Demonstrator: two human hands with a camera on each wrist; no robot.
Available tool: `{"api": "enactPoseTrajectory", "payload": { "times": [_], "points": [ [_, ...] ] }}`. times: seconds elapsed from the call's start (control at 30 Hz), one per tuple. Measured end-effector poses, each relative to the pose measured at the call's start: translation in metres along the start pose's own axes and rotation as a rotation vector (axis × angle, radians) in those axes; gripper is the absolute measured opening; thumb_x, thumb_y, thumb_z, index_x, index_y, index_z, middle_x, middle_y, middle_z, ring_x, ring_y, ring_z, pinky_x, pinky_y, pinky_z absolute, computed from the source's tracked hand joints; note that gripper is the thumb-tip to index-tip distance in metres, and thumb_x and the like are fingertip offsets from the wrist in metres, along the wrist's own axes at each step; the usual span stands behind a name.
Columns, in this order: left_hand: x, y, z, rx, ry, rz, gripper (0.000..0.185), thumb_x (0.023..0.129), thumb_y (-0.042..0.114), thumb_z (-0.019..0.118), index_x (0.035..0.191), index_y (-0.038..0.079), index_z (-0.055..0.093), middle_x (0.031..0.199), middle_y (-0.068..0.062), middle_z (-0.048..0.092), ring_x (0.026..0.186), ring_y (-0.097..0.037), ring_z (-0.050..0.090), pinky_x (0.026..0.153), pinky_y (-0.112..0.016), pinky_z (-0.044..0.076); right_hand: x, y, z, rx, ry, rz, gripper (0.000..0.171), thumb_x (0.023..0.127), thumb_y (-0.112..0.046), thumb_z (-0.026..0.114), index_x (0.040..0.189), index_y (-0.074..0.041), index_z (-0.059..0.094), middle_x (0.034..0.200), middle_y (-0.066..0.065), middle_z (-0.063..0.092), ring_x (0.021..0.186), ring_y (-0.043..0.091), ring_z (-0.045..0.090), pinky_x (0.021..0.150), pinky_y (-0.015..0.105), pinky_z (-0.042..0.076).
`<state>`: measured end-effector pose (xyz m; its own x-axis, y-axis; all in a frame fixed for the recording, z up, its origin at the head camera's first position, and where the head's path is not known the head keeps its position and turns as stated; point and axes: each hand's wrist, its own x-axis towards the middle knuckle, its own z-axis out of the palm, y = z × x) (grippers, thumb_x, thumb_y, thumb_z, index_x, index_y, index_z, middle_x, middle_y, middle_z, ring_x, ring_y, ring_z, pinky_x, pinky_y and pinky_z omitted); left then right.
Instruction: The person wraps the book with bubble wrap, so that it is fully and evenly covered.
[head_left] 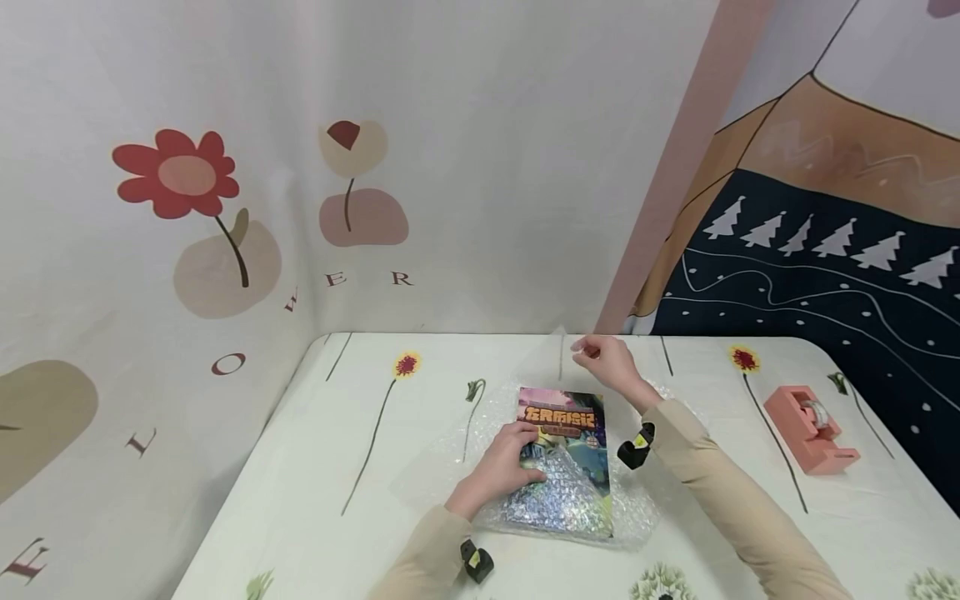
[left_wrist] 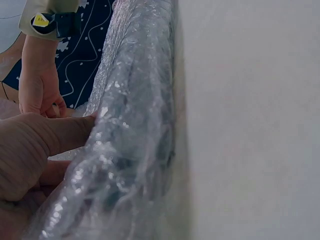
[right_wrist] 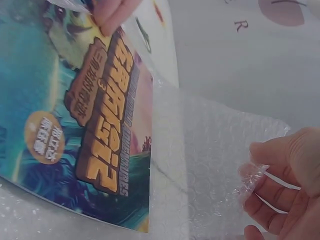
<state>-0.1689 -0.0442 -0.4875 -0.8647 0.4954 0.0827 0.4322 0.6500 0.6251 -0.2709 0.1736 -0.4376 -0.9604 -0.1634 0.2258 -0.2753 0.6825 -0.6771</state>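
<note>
The book (head_left: 589,452) lay partly beneath the left hand (head_left: 501,463), thumb and fingers apart; beyond its top edge, the right hand (head_left: 611,362) pinched bubble wrap (right_wrist: 212,150).

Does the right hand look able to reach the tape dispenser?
Probably yes: the right hand has nothing blocking its way to the tape dispenser, though it pinches the bubble wrap and would likely need to let go first.
</note>
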Motion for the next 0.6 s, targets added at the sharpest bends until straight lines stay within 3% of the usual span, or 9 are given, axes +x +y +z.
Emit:
{"api": "enactPoseTrajectory", "payload": {
  "times": [0.23,0.47,0.6],
  "points": [
    [0.000,0.000,0.000,0.003,0.000,0.001,0.058,0.072,0.017,0.081,0.119,-0.010,0.058,0.126,-0.013,0.053,0.119,-0.030,0.046,0.102,-0.037,0.038,-0.013,-0.007,-0.002,-0.050,-0.031,-0.041,0.014,0.088,-0.011,0.064,0.096,-0.003,0.071,0.087,0.008,0.067,0.078,0.021,0.057,0.063,0.032,0.048],
    [0.001,0.000,0.000,0.009,-0.003,0.001,0.058,0.073,0.018,0.081,0.118,-0.009,0.058,0.126,-0.013,0.053,0.119,-0.030,0.046,0.101,-0.037,0.038,-0.029,-0.010,-0.002,-0.145,-0.047,-0.141,0.009,0.085,-0.009,0.068,0.092,-0.006,0.073,0.085,0.004,0.067,0.079,0.020,0.058,0.071,0.039,0.049],
    [0.000,0.000,0.000,0.010,-0.004,-0.004,0.058,0.073,0.018,0.081,0.119,-0.009,0.058,0.126,-0.012,0.053,0.120,-0.030,0.046,0.101,-0.037,0.038,-0.038,-0.012,-0.002,-0.220,-0.045,-0.224,0.008,0.082,-0.008,0.071,0.089,-0.008,0.074,0.079,0.001,0.067,0.077,0.021,0.058,0.068,0.039,0.049]
  ]
}}
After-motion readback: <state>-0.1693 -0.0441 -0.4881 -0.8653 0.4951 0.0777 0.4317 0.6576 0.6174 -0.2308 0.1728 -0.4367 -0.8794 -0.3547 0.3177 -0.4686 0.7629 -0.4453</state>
